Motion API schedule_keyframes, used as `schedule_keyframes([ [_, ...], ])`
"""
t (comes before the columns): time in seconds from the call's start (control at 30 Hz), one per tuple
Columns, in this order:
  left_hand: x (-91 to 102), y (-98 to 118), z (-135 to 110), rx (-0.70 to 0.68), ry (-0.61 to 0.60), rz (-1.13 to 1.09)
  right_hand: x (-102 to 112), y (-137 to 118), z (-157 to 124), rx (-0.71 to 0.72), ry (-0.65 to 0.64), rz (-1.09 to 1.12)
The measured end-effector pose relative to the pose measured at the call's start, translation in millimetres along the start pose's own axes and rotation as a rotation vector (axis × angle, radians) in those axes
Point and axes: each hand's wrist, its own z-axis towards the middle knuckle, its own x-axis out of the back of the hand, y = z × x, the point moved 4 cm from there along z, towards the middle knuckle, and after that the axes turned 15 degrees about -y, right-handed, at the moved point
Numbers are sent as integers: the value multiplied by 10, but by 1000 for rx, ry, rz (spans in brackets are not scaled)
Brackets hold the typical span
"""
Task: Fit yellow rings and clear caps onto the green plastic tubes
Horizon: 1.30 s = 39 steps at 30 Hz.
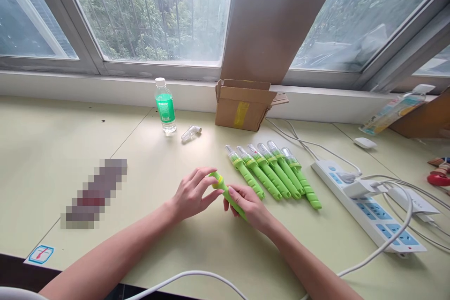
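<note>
My right hand (pixel 250 205) is wrapped round the ribbed body of a green stick-shaped device (pixel 225 191) just above the pale table (pixel 176 253). My left hand (pixel 192 193) pinches the device's yellow-ringed top end with its fingertips. Just to the right, several matching green devices with clear caps (pixel 272 170) lie side by side in a row. A loose clear cap (pixel 190 133) lies further back near a water bottle.
A green-labelled water bottle (pixel 165 107) and an open cardboard box (pixel 242 105) stand by the window sill. A white power strip (pixel 365 206) with plugs and cables lies at the right. A pixelated patch (pixel 94 193) covers something at the left. A white cable (pixel 190 277) runs along the near edge.
</note>
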Motion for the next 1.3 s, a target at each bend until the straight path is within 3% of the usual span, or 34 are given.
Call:
schedule_keyframes([
  [0.2,-22,-2,-7,8,-22,-35,-87,54,-2,-82,-8,18],
  [0.43,-18,-94,25,101,-12,-111,10,58,21,-42,138,20],
  [0.7,-69,-63,19,30,-158,-60,26,74,15,-30,103,141],
  [0.87,-91,-63,10,38,-165,-114,24,92,3,-50,81,192],
  [1.03,-73,-60,28,61,-194,-115,57,103,22,-39,139,141],
  [1.17,-42,-169,78,172,-162,-96,80,98,34,-40,176,111],
  [1.3,-69,-482,129,354,-165,-31,87,106,38,-40,196,129],
])
